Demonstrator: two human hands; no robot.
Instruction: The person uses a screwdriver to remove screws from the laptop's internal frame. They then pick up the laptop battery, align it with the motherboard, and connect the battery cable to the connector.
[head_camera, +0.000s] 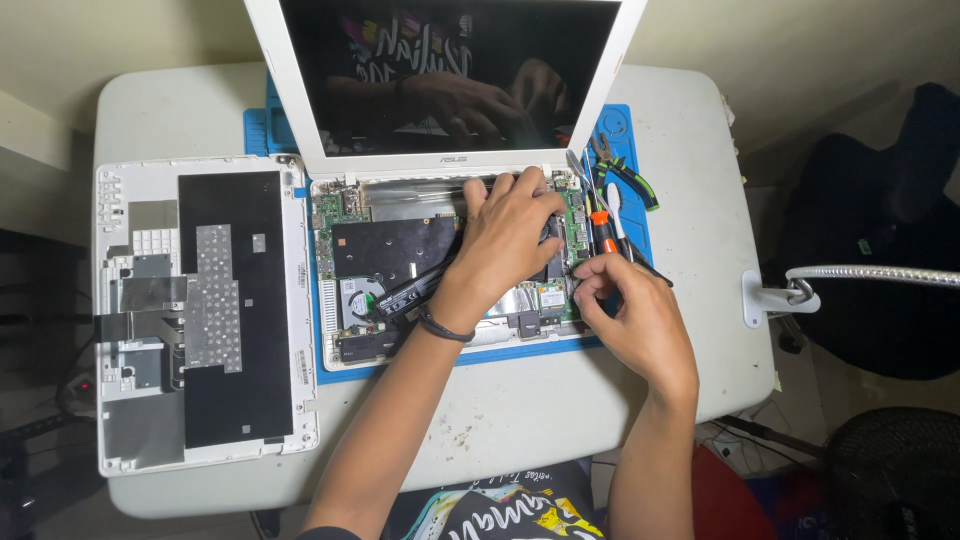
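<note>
An opened white laptop (340, 205) lies on a blue work mat, its inner boards and fan exposed and its screen (450, 70) standing up at the back. My left hand (505, 240) reaches over the inside near the hinge, fingers pressed down on the parts there, with a long black battery (415, 292) tilted up beneath the wrist. My right hand (635, 315) sits at the laptop's right edge, fingers pinched together over the small board there. What the fingertips grip is hidden.
The removed keyboard cover (200, 310) lies face down at the left of the white table (520, 420). An orange-tipped screwdriver (602, 230), a white tool and green-handled pliers (630, 180) lie on the blue mat (630, 140) at the right. A lamp arm (870, 275) clamps on the table's right edge.
</note>
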